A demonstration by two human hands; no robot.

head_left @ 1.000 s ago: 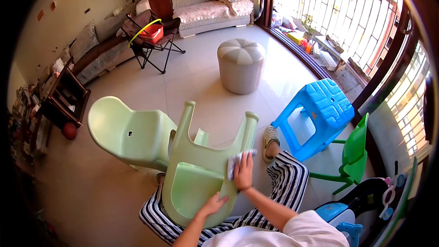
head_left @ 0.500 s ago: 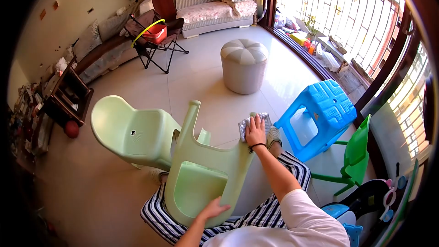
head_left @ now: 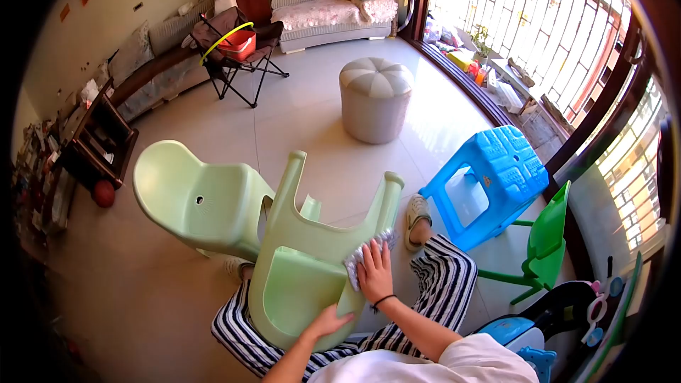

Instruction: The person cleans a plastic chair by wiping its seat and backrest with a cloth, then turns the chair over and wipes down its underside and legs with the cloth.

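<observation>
A light green plastic chair lies tipped over on my lap, its legs pointing away from me. My left hand grips the near right edge of its opening, the fingertips partly hidden by the plastic. With my right hand I press a crumpled grey-white cloth against the chair's right side, below the base of a leg. The fingers lie over the cloth and hide part of it. Left of this chair, a second light green chair stands upright, partly overlapped by the first.
A blue plastic stool and a green chair stand at my right. Farther off are a round beige pouf and a folding chair holding a red basket. At left, a red ball rests by a dark wooden stand.
My right hand has slid the cloth from the end of the chair's right leg back toward me, down its side. My left hand keeps its hold on the edge.
</observation>
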